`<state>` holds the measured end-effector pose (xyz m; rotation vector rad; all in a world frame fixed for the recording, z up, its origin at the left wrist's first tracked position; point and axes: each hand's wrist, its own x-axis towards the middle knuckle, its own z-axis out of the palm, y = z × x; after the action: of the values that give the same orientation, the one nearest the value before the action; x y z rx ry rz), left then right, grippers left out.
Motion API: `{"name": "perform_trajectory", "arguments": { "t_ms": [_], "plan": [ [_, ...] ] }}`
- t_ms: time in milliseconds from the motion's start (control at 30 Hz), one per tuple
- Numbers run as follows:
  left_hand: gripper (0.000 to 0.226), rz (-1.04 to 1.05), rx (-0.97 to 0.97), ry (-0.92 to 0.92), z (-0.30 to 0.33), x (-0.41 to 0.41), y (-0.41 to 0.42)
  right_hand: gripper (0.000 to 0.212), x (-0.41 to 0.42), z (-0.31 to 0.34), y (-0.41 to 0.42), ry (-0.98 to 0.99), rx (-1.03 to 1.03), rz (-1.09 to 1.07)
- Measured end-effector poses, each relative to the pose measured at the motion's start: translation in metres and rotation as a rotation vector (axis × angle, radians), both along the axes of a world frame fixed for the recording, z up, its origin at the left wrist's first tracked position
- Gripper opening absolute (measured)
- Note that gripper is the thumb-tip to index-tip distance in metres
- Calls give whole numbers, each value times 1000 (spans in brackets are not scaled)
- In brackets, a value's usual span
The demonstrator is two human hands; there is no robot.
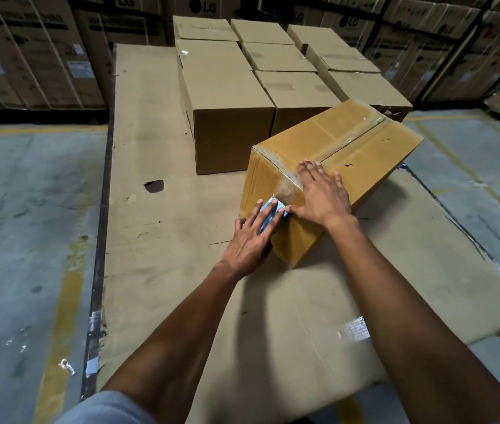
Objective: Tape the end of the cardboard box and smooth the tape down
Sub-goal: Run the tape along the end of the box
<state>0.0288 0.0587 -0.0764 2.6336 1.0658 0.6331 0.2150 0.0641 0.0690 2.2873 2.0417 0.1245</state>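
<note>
A yellowish-brown cardboard box [362, 148] lies at an angle on flattened cardboard sheets. A clear tape strip [288, 182] runs along its top seam and folds over the near end. My left hand [251, 240] is shut on a light blue tape dispenser [268, 214], pressed against the box's near end face. My right hand [322, 194] lies flat with fingers spread on the top edge of the box, over the tape, its thumb touching the dispenser.
Several plain sealed cartons [230, 117] stand in rows just behind the box. Flattened cardboard sheets [151, 240] cover the floor under me. Grey concrete floor [22, 209] with yellow lines lies on both sides. Stacked printed cartons [28, 56] line the back.
</note>
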Motion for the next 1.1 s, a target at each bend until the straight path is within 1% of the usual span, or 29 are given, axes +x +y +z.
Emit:
{"name": "perform_trajectory", "arguments": {
  "t_ms": [233, 400, 700, 833, 1000, 1100],
  "plan": [
    [98, -14, -14, -15, 0, 1, 1, 116, -14, 5, 1, -20, 17, -53],
    [100, -26, -20, -6, -1, -1, 2, 121, -21, 7, -3, -48, 44, -77],
    [105, -22, 12, 59, 1, -4, 3, 123, -34, 16, -11, -112, 55, -107],
    [98, -17, 25, 126, 4, -4, 0, 122, -35, 18, -14, -121, 61, -102],
    [86, -16, 88, 151, 1, -6, -1, 119, -36, 19, -16, -139, 69, -87],
    [82, -23, 110, 163, 0, -7, 1, 118, -36, 19, -16, -149, 75, -89]
  ]
}}
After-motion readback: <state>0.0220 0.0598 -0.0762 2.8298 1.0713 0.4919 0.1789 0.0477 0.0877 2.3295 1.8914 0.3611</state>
